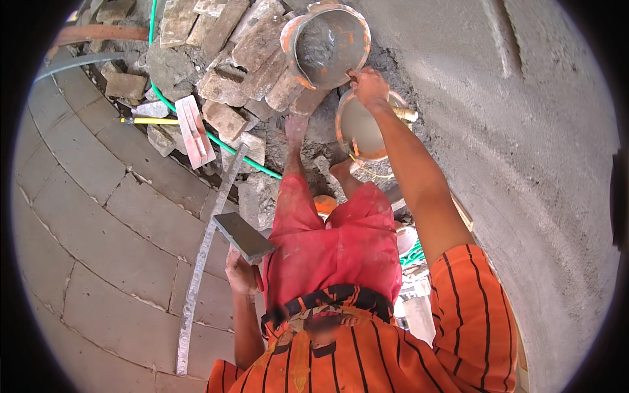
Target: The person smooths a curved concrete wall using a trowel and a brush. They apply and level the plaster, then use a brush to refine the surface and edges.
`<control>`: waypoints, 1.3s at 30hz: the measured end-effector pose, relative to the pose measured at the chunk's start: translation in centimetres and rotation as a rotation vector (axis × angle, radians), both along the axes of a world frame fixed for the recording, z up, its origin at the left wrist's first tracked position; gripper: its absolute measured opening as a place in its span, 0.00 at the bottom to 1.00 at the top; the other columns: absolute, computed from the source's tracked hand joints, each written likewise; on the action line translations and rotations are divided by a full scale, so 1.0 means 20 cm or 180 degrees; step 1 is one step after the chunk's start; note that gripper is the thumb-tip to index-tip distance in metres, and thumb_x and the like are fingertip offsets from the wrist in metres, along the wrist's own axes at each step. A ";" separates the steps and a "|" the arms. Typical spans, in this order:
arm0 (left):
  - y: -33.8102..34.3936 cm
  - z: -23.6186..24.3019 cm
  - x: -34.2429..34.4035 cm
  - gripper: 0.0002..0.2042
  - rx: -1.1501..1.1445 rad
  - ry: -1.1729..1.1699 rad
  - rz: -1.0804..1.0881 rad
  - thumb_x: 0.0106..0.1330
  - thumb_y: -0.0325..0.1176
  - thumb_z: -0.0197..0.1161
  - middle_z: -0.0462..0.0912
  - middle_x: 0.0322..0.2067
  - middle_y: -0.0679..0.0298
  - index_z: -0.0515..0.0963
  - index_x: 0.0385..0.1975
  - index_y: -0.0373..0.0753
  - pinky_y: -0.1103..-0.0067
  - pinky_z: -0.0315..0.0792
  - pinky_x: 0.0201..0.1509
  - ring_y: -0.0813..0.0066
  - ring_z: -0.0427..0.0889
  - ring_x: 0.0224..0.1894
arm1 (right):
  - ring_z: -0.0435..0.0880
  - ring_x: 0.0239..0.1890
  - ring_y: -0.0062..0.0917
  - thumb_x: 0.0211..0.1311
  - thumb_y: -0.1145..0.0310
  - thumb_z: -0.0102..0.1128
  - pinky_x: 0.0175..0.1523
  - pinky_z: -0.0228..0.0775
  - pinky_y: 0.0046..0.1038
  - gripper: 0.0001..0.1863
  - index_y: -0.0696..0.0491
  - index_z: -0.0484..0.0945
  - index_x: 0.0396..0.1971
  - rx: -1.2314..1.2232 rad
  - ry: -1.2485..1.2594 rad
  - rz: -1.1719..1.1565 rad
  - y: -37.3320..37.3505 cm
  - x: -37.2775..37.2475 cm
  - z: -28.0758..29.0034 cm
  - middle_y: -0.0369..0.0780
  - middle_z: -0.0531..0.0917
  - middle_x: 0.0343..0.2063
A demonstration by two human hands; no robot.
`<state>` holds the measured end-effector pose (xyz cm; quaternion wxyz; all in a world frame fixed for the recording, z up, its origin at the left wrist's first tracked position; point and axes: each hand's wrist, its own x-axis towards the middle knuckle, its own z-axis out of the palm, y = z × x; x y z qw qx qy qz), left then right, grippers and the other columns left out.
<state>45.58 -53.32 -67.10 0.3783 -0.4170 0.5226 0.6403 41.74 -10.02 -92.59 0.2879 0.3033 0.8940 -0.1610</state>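
My left hand [242,271] is closed around a float with a flat, dark grey rectangular plate [244,236], held beside my left thigh. My right arm reaches forward, and my right hand [369,86] has its fingers curled at the near rim of a bucket [362,25]. Wet grey mix with a shiny surface lies inside that bucket. Just below my right hand stands a second bucket [343,141], also holding grey mix. A pale rounded handle [406,114] sticks out at its right rim.
Broken bricks [229,86] are heaped ahead of my feet. A green hose [262,169] crosses them. A pinkish float [194,131] lies left of it. A long metal straightedge [198,275] leans along the grey block wall [105,288]. A plastered grey wall [537,170] rises on the right.
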 end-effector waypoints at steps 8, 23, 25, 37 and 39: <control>-0.10 -0.14 0.09 0.17 -0.0144 -0.0036 0.0224 0.64 0.45 0.53 0.76 0.36 0.66 0.71 0.46 0.41 0.78 0.66 0.35 0.74 0.75 0.35 | 0.73 0.55 0.31 0.59 0.64 0.56 0.51 0.76 0.36 0.16 0.34 0.78 0.48 0.0429 0.0160 0.0605 0.08 -0.12 -0.21 0.37 0.75 0.49; -0.26 -0.25 0.23 0.23 -0.0332 -0.0054 0.0495 0.62 0.42 0.54 0.74 0.45 0.64 0.67 0.54 0.37 0.73 0.64 0.50 0.71 0.73 0.46 | 0.74 0.55 0.36 0.61 0.67 0.50 0.50 0.76 0.38 0.12 0.44 0.80 0.42 0.0946 -0.0279 0.1843 0.12 -0.34 -0.46 0.38 0.75 0.50; -0.20 -0.22 0.21 0.19 -0.0377 0.0105 0.0455 0.64 0.46 0.53 0.76 0.37 0.66 0.70 0.49 0.41 0.76 0.66 0.36 0.72 0.75 0.37 | 0.75 0.54 0.36 0.60 0.66 0.53 0.50 0.76 0.38 0.12 0.43 0.80 0.42 0.0891 0.0316 0.1281 0.15 -0.33 -0.35 0.39 0.75 0.51; 0.19 0.25 -0.05 0.21 0.1068 0.0809 0.0428 0.62 0.35 0.53 0.74 0.50 0.63 0.67 0.54 0.34 0.72 0.61 0.61 0.70 0.71 0.55 | 0.82 0.40 0.19 0.60 0.75 0.57 0.37 0.80 0.24 0.25 0.50 0.66 0.58 -0.4648 0.2900 -0.3380 0.01 0.07 1.52 0.38 0.79 0.44; 0.29 0.35 -0.15 0.20 0.1298 0.1004 0.0270 0.63 0.34 0.52 0.74 0.51 0.62 0.66 0.54 0.33 0.73 0.60 0.62 0.70 0.71 0.56 | 0.82 0.40 0.20 0.60 0.76 0.57 0.38 0.81 0.25 0.26 0.51 0.65 0.59 -0.4963 0.3277 -0.3282 -0.01 0.11 1.88 0.39 0.79 0.44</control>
